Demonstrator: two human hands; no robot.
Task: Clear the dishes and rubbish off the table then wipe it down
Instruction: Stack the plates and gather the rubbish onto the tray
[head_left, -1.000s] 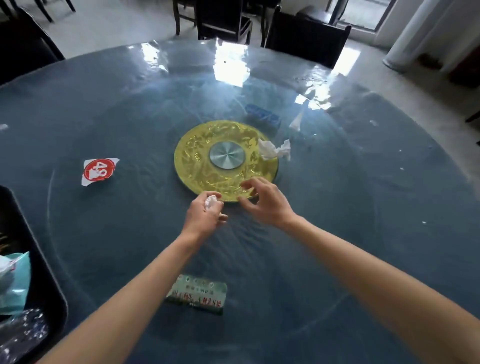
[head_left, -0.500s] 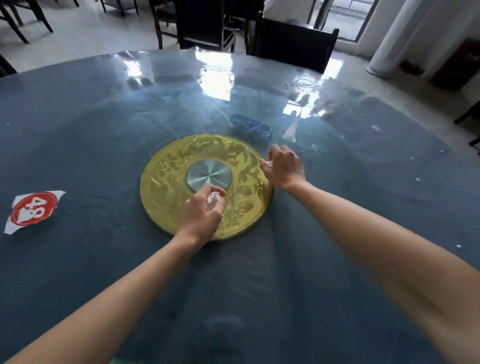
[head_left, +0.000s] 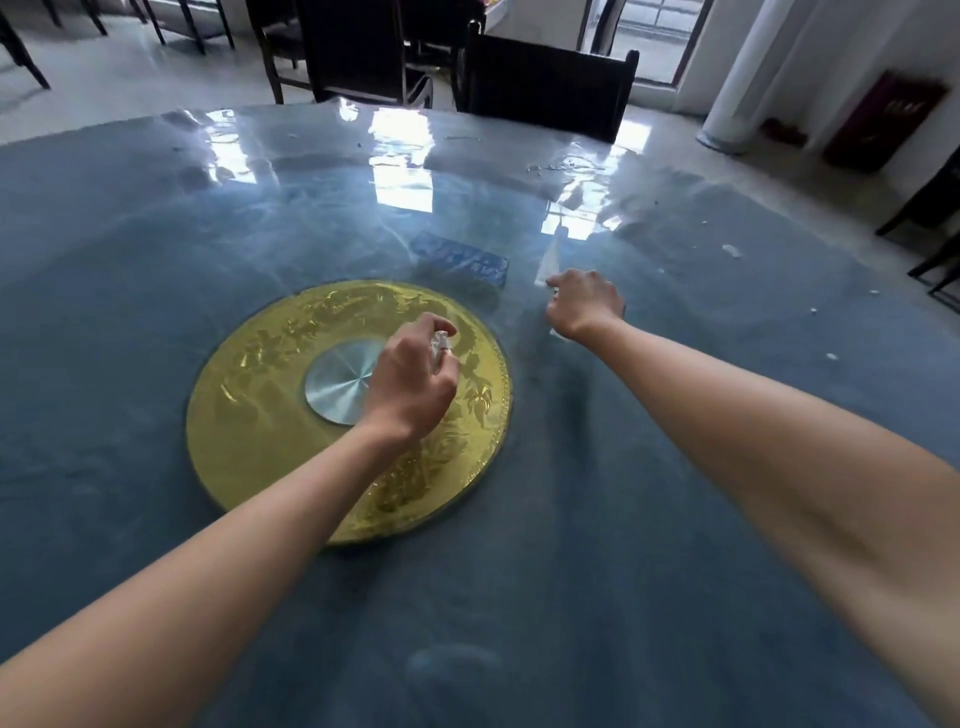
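A big round table (head_left: 623, 545) has a blue cloth under clear plastic. At its centre lies a gold turntable disc (head_left: 260, 415) with a silver hub (head_left: 337, 387). Over the disc's right half, my left hand (head_left: 410, 384) grips a small crumpled white tissue (head_left: 440, 343). My right hand (head_left: 584, 304) reaches further out, just right of the disc, with its fingers curled. A bit of white tissue (head_left: 557, 332) shows under its palm. Its fingertips are at the near end of a thin white paper strip (head_left: 551, 257). A blue wrapped packet (head_left: 460, 257) lies just beyond the disc.
Small white scraps (head_left: 731, 250) dot the table's right side. Dark chairs (head_left: 545, 83) stand at the far edge. A white curtain (head_left: 753, 78) and a red box (head_left: 883, 124) are at the back right.
My right hand closed over the crumpled tissue at the disc's right edge, then moved further out to the white strip. My left hand, still holding its tissue, moved forward over the disc. The view leaned forward.
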